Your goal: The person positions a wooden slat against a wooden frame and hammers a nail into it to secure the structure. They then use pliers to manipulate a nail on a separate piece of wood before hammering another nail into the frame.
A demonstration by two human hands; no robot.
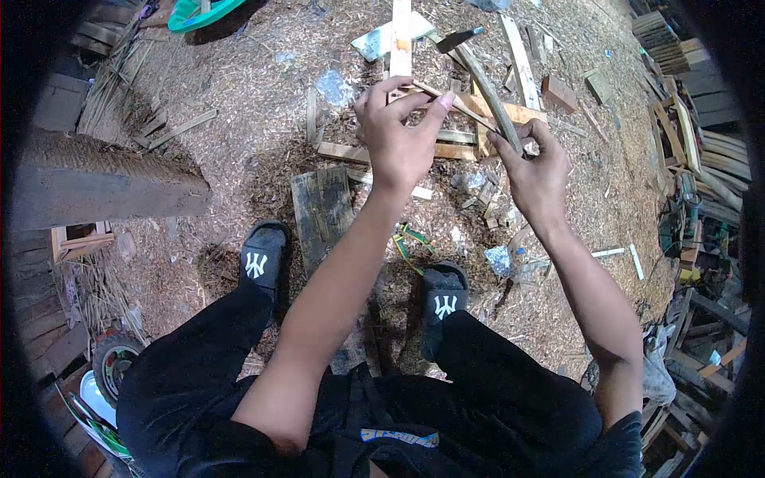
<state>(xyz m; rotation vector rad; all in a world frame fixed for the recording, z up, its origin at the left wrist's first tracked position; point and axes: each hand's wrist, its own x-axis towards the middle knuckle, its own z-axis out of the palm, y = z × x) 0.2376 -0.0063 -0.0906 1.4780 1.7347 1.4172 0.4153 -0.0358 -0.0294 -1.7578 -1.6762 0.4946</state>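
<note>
View from above a seated person. Two black sandals [261, 259] rest on the chip-strewn ground [239, 119], with a dark board [323, 211] between them. Left hand [398, 143]: fingertips pinched on a thin wooden strip [466, 111]. Right hand [538, 171], at its 3 o'clock: fist closed round a wooden-handled tool [486, 92], whose dark head points to 11 o'clock. Pale plank [401, 32] at 12 o'clock.

cam: one, head-worn | facing: forward and steeply down | range: close, left hand [398, 135] and right hand [538, 171] upper middle, sandals [259, 259] mid-frame | floor: wood-chip ground [239, 159] fills the rest | lens: fisheye, dark corners
</note>
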